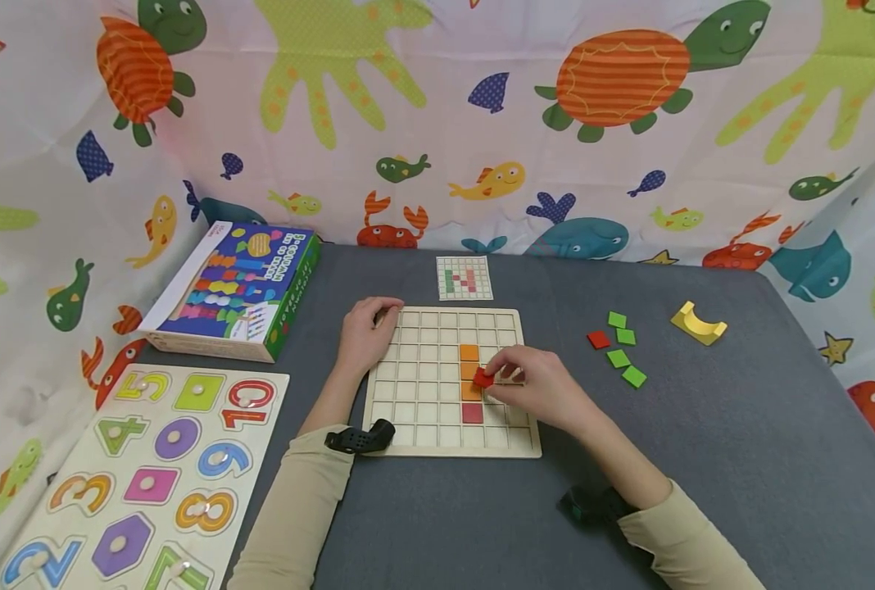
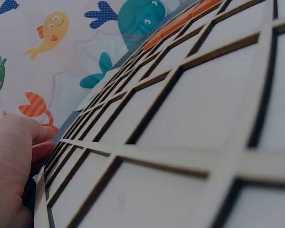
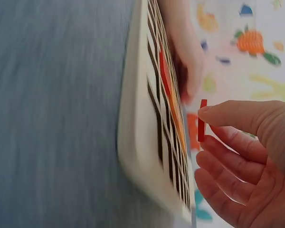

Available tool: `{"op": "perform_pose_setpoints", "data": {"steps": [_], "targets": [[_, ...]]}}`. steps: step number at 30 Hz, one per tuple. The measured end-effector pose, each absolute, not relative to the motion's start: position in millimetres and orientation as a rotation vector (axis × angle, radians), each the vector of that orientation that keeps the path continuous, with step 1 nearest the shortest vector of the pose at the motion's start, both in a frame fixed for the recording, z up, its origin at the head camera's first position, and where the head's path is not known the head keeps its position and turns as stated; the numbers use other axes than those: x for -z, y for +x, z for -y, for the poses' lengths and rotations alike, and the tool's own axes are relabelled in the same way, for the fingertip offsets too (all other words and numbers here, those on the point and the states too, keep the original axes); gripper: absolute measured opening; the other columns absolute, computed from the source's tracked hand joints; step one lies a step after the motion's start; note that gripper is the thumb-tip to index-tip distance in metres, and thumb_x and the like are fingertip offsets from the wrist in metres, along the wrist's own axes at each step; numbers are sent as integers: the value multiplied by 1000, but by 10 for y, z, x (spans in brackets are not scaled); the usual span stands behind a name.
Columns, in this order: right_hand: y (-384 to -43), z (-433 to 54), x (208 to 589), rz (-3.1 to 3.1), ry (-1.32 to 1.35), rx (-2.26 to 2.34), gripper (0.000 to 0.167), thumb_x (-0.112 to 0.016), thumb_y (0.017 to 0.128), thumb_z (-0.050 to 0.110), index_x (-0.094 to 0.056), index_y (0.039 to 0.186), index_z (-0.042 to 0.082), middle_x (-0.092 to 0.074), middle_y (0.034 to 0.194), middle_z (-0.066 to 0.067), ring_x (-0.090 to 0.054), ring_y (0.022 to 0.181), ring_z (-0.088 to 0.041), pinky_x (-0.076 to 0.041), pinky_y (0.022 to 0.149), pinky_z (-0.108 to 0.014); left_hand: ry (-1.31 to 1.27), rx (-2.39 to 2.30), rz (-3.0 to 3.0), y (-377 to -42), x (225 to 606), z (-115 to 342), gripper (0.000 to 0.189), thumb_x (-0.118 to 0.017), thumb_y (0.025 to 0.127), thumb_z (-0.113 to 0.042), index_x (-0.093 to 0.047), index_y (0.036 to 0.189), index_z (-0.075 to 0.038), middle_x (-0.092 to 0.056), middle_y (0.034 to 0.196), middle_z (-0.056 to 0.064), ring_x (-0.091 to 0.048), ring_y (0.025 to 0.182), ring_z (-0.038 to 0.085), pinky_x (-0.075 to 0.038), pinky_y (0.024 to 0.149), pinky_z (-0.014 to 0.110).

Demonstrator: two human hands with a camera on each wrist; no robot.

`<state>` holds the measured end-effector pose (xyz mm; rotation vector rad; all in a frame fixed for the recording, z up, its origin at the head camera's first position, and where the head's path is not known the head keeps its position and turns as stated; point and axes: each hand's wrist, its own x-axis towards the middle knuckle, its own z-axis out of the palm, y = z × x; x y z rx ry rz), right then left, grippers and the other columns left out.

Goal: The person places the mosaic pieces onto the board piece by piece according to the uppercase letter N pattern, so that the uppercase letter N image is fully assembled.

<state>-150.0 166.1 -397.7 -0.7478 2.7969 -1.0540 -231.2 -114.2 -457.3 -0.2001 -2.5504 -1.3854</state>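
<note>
A light wooden grid board (image 1: 415, 449) lies on the table. Three orange tiles (image 1: 469, 352) stand in one of its columns, with a pinkish-red tile (image 1: 472, 413) just below them. Between thumb and fingertips, my right hand (image 1: 537, 385) pinches a small red square tile (image 1: 484, 378) over the board, beside the lowest orange tile. In the right wrist view that tile (image 3: 202, 121) is seen edge-on, above the board's surface. My left hand (image 1: 367, 334) rests against the board's upper left edge, its fingers loosely bent; the left wrist view shows this hand (image 2: 14, 166) right at the rim.
A small pattern card (image 1: 464, 279) lies behind the board. To the right are several green tiles (image 1: 618, 358), one red tile (image 1: 598, 339) and a yellow arch-shaped block (image 1: 697, 324). At left sit a blue game box (image 1: 242, 283) and a number puzzle board (image 1: 165, 467).
</note>
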Motion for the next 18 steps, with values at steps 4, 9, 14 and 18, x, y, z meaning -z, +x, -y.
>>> {"op": "perform_pose_setpoints", "data": {"steps": [4, 9, 14, 18], "targets": [[-1482, -1449, 3990, -2749, -836, 1032, 16, -78, 82, 11, -69, 94, 14, -66, 93, 5, -60, 87, -17, -53, 76, -35, -233, 1395, 2552, -2294, 4558, 1144, 23, -56, 99, -19, -72, 114, -11, -66, 114, 7, -55, 109, 24, -43, 93, 41], [-1483, -1327, 4038, -2791, -908, 947, 15, -79, 81, 12, -68, 90, 14, -64, 87, 4, -57, 79, -16, -50, 70, -29, -244, 1411, 2577, -2280, 4555, 1136, 24, -57, 99, -21, -71, 116, -12, -65, 118, 6, -53, 115, 24, -41, 97, 41], [-1481, -1294, 4049, -2814, -948, 906, 13, -79, 80, 11, -69, 88, 14, -64, 84, 4, -52, 76, -15, -46, 68, -29, -245, 1425, 2563, -2285, 4556, 1127, 24, -58, 99, -22, -71, 117, -12, -66, 116, 6, -54, 111, 23, -43, 94, 40], [-1482, -1280, 4048, -2800, -962, 925, 12, -78, 81, 10, -70, 89, 14, -65, 87, 4, -55, 81, -16, -48, 74, -32, -227, 1447, 2554, -2282, 4551, 1133, 24, -58, 99, -23, -71, 117, -14, -66, 115, 5, -55, 108, 22, -43, 91, 40]]}}
